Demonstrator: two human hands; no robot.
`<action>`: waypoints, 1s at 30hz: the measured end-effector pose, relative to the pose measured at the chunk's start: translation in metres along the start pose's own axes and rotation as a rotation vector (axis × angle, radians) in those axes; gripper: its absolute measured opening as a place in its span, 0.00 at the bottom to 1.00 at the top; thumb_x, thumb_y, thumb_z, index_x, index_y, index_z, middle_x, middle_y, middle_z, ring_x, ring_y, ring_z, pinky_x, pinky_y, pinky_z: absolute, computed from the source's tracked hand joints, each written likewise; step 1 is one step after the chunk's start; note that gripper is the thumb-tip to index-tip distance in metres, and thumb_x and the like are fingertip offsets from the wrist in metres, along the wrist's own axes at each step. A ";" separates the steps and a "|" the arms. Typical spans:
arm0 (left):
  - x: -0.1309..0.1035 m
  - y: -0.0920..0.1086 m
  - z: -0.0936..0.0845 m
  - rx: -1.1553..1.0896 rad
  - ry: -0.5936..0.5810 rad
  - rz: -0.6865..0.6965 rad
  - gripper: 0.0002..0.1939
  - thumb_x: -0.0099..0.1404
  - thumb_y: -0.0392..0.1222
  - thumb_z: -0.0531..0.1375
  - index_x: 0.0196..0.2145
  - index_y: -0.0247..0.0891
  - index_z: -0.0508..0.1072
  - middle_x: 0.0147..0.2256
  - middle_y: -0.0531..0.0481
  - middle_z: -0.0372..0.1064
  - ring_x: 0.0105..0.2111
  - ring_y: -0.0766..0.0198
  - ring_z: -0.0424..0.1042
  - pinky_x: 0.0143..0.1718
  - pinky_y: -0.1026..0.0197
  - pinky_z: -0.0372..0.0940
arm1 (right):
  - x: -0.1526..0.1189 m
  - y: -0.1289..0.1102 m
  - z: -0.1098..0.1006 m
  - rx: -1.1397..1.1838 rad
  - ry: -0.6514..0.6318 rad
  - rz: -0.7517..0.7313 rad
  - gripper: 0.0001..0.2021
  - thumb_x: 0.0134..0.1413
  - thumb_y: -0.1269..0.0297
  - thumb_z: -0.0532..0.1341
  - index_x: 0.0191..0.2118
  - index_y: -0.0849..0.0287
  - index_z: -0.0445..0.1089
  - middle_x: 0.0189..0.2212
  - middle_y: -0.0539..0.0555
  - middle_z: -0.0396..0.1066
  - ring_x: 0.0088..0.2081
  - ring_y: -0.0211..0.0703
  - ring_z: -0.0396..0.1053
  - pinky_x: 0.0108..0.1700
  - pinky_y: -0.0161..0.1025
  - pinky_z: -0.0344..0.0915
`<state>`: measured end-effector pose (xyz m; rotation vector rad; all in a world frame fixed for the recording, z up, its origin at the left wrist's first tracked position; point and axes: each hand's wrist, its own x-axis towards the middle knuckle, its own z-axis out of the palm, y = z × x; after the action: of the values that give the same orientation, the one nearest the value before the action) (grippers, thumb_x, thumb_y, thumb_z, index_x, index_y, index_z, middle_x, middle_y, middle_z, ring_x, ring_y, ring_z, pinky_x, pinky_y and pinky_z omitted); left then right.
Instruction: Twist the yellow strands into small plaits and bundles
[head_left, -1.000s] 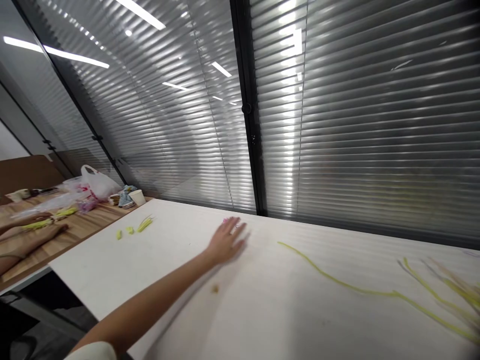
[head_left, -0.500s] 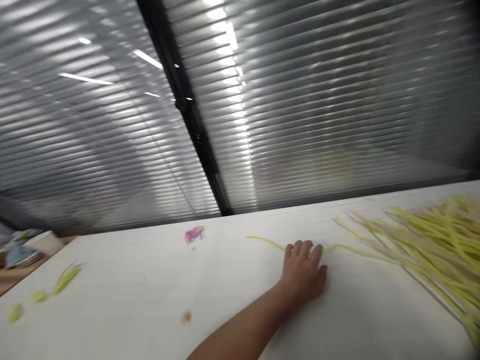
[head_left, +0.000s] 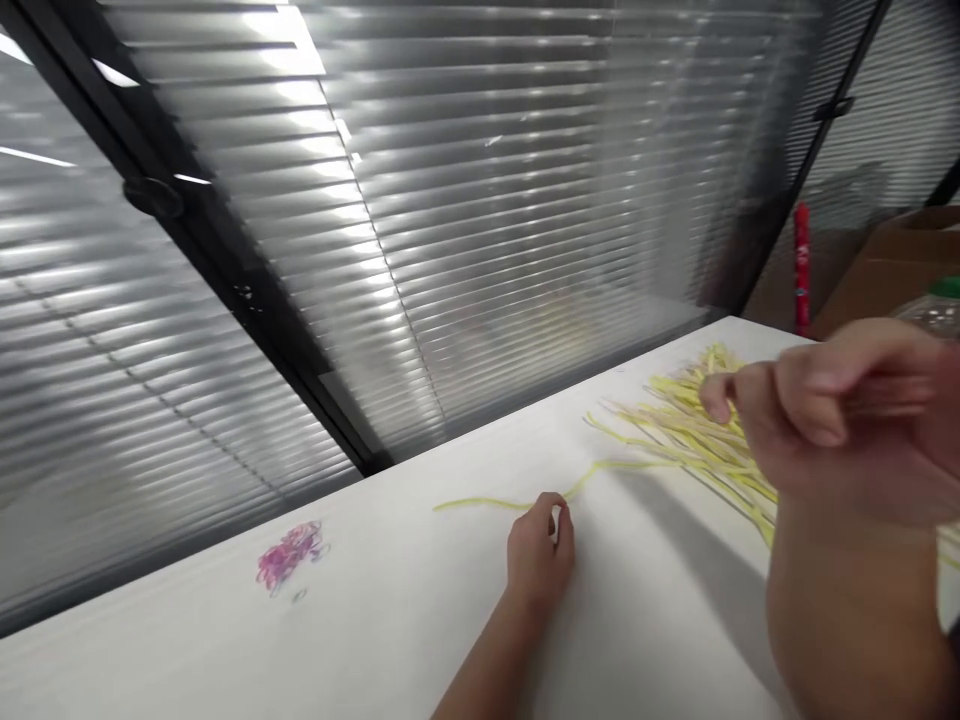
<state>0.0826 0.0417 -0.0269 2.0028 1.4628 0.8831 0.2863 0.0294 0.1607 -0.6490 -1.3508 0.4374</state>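
Note:
On the white tabletop [head_left: 420, 610], my left hand [head_left: 538, 550] is closed in a pinch, thumb and index finger meeting at a long thin yellow strand [head_left: 480, 501]. One end of that strand lies free to the left; the rest bends away right to a loose pile of similar yellow strands [head_left: 686, 425]. In front of the pile, close to the camera, my right hand [head_left: 840, 420] is raised. Its fingers are curled and blurred, and I cannot see whether anything is in them. The right hand and forearm hide part of the pile.
A small heap of pink and purple loops [head_left: 289, 555] lies left on the table. Glass panels with blinds [head_left: 480, 230] stand along the back edge. At the far right are a red tube-like object [head_left: 802, 265], a cardboard box [head_left: 892, 260] and a green-lidded clear container [head_left: 945, 290].
The view has swung right. My left hand has gone from spread over the strand to a pinch on it. My right hand has come into view, raised at the right.

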 end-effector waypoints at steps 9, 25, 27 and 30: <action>-0.002 -0.005 -0.004 -0.228 -0.041 -0.058 0.07 0.64 0.40 0.50 0.34 0.40 0.67 0.15 0.60 0.46 0.17 0.69 0.50 0.22 0.65 0.44 | 0.020 0.033 0.000 -0.267 -0.018 0.230 0.11 0.52 0.58 0.61 0.29 0.61 0.73 0.15 0.46 0.61 0.17 0.31 0.55 0.23 0.33 0.58; 0.009 -0.013 -0.012 -0.585 0.172 -0.295 0.16 0.60 0.49 0.57 0.42 0.38 0.69 0.23 0.55 0.60 0.22 0.68 0.60 0.25 0.67 0.57 | -0.098 0.117 0.064 -1.051 -1.086 0.444 0.07 0.54 0.68 0.55 0.32 0.54 0.70 0.28 0.48 0.73 0.31 0.41 0.71 0.28 0.32 0.52; 0.009 -0.014 -0.014 -0.612 0.187 -0.325 0.17 0.59 0.51 0.58 0.41 0.38 0.69 0.24 0.54 0.61 0.22 0.68 0.61 0.24 0.67 0.58 | -0.105 0.119 0.065 -1.119 -1.087 0.368 0.09 0.56 0.70 0.53 0.30 0.56 0.69 0.28 0.49 0.73 0.29 0.40 0.71 0.27 0.33 0.50; 0.009 -0.015 -0.016 -0.631 0.195 -0.349 0.19 0.58 0.53 0.58 0.42 0.37 0.70 0.27 0.52 0.63 0.23 0.68 0.64 0.25 0.66 0.61 | -0.114 0.123 0.065 -1.173 -1.059 0.202 0.09 0.56 0.73 0.54 0.29 0.57 0.68 0.25 0.49 0.72 0.25 0.39 0.70 0.25 0.35 0.49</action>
<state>0.0631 0.0551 -0.0253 1.1916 1.3514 1.2161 0.2109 0.0607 -0.0003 -1.6590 -2.5826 0.0642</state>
